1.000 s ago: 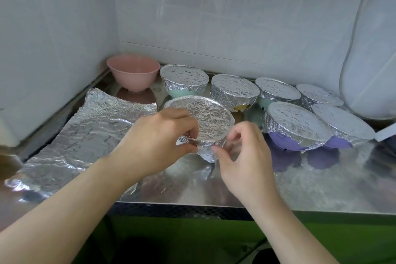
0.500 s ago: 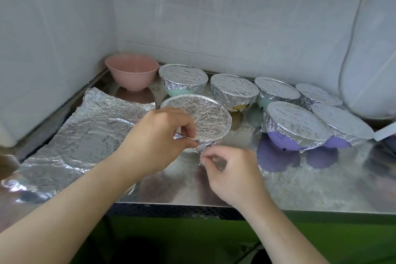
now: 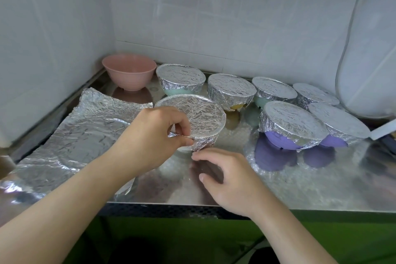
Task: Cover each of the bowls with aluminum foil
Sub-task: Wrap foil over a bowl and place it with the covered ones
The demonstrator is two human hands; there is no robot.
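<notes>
My left hand (image 3: 154,135) pinched the foil (image 3: 197,113) fold at the bowl's rim; right hand (image 3: 227,176) hovered loose, empty. Best crimp it tight underneath.

The left hand (image 3: 150,137) reaches in from the lower left on a bare forearm, back of the hand up, thumb and forefinger curled together in a pinch on a fold of foil (image 3: 182,136). The right hand (image 3: 230,178) comes in from the lower right, held lower and nearer, its fingers loosely bent and gripping nothing.
</notes>
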